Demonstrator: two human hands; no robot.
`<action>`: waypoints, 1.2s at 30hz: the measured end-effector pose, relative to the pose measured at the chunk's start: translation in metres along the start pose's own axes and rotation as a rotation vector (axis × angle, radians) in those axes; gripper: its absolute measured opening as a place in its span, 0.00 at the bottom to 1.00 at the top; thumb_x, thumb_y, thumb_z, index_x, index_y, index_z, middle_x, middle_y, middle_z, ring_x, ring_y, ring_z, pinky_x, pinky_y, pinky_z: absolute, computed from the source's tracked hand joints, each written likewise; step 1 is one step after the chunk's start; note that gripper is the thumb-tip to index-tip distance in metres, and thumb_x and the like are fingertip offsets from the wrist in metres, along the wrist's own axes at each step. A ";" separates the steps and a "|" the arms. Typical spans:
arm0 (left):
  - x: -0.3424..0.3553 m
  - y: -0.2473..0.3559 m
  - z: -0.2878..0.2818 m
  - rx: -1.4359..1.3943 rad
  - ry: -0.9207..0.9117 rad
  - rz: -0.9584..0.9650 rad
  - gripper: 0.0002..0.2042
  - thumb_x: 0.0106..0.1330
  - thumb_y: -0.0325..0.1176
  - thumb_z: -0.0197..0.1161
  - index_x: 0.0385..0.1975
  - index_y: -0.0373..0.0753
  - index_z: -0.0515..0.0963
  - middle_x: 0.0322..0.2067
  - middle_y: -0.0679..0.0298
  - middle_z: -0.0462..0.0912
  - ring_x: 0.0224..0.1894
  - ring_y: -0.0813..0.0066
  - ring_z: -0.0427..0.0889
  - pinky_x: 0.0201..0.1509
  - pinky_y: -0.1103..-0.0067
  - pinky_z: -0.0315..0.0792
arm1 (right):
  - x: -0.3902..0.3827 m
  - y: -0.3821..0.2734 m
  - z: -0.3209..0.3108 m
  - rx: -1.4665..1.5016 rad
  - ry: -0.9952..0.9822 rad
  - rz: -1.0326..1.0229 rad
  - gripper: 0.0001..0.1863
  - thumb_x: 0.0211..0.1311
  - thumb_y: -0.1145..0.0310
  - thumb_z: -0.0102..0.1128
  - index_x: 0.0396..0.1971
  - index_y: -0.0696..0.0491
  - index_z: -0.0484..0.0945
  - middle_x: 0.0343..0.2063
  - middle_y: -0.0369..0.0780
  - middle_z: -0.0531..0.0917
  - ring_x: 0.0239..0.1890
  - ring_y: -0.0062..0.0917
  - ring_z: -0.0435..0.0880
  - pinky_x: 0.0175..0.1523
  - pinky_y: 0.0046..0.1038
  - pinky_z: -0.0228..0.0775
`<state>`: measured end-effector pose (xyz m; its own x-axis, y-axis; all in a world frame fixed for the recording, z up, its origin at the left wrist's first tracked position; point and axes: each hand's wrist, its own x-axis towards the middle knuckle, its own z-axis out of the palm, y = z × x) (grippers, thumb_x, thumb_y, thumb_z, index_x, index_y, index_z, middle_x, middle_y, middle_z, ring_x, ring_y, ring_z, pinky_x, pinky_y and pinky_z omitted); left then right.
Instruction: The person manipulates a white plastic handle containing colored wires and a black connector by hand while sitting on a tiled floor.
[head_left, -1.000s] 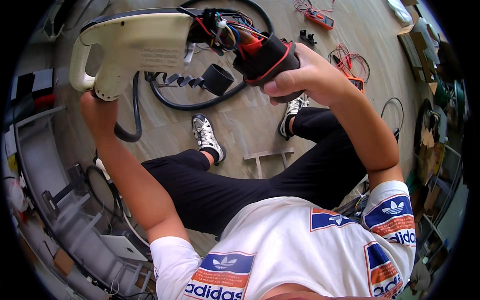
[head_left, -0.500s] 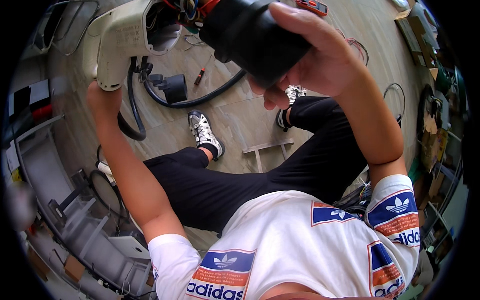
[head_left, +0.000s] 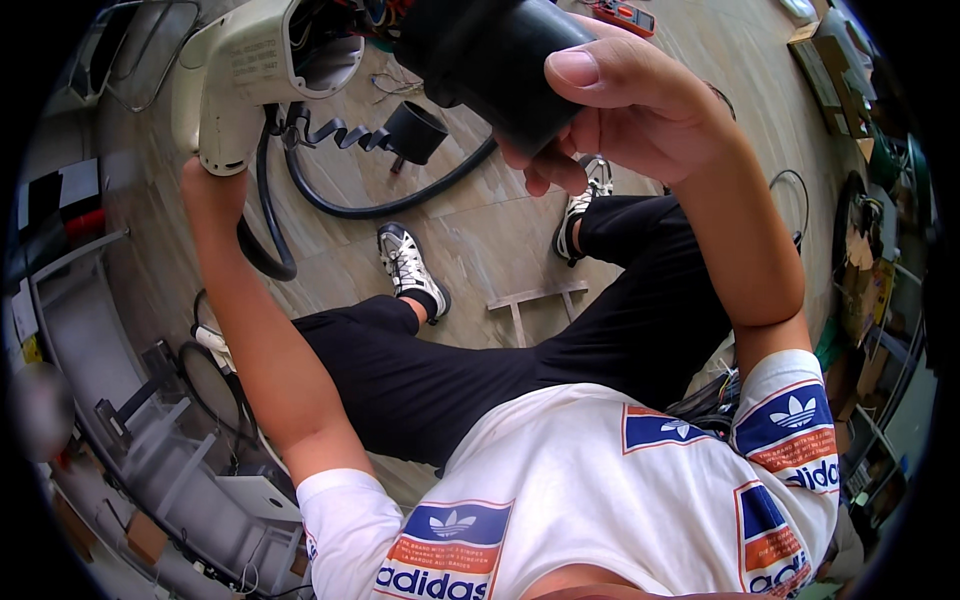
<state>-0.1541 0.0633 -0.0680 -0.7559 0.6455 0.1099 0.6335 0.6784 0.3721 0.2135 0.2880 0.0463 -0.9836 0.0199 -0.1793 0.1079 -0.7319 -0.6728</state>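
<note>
A charging gun with a cream pistol-shaped shell (head_left: pixel 245 75) hangs in the air at the upper left. My left hand (head_left: pixel 212 188) is closed on the lower end of its grip, the fingers hidden behind the shell. The shell's front is open, with coloured wires (head_left: pixel 372 18) running toward a black cylindrical connector head (head_left: pixel 490 70). My right hand (head_left: pixel 650 115) grips that head, thumb on its near side and fingers curled beneath. A black round cap (head_left: pixel 415 132) dangles below on a wavy black strap (head_left: pixel 345 133).
A thick black cable (head_left: pixel 370 211) loops below the gun over the tiled floor. An orange multimeter (head_left: pixel 625 16) lies at the top. Between my feet and legs stands a metal bar frame (head_left: pixel 520 298). Grey metal racks (head_left: pixel 90 300) line the left; cardboard boxes (head_left: pixel 825 75) stand right.
The dangling cap has swung right, stretching its strap and covering most of the screwdriver on the floor. The connector head has turned and shifted slightly left, and my right thumb sits lower.
</note>
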 end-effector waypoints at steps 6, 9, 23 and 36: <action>-0.016 0.030 -0.010 -0.052 -0.074 0.013 0.15 0.55 0.39 0.70 0.31 0.32 0.82 0.27 0.49 0.83 0.35 0.52 0.82 0.38 0.66 0.74 | 0.001 0.015 -0.061 -0.074 0.054 -0.078 0.24 0.66 0.57 0.58 0.50 0.64 0.72 0.30 0.45 0.84 0.23 0.29 0.85 0.26 0.25 0.77; -0.028 0.044 -0.014 -0.088 -0.090 0.023 0.16 0.56 0.40 0.71 0.24 0.30 0.81 0.17 0.60 0.81 0.23 0.71 0.83 0.31 0.72 0.72 | -0.004 0.010 -0.064 -0.205 0.135 -0.131 0.28 0.66 0.49 0.55 0.45 0.64 0.76 0.27 0.48 0.84 0.18 0.27 0.82 0.32 0.30 0.81; -0.083 0.082 -0.018 -0.021 -0.234 0.102 0.19 0.62 0.44 0.69 0.39 0.31 0.81 0.30 0.45 0.84 0.39 0.43 0.83 0.41 0.61 0.74 | 0.004 0.005 -0.082 0.203 0.533 -0.224 0.22 0.70 0.46 0.51 0.45 0.52 0.77 0.26 0.39 0.84 0.15 0.24 0.77 0.24 0.28 0.75; -0.160 0.099 0.039 -0.281 -0.230 0.580 0.17 0.71 0.36 0.59 0.51 0.29 0.73 0.42 0.47 0.80 0.43 0.46 0.80 0.49 0.64 0.72 | -0.023 -0.026 -0.125 0.143 0.528 -0.368 0.22 0.72 0.48 0.40 0.32 0.49 0.77 0.19 0.38 0.82 0.06 0.20 0.64 0.12 0.23 0.59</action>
<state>0.0364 0.0409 -0.0848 -0.2332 0.9562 0.1769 0.8351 0.1038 0.5402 0.2509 0.3919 -0.0216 -0.7459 0.5905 -0.3083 -0.2775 -0.6962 -0.6620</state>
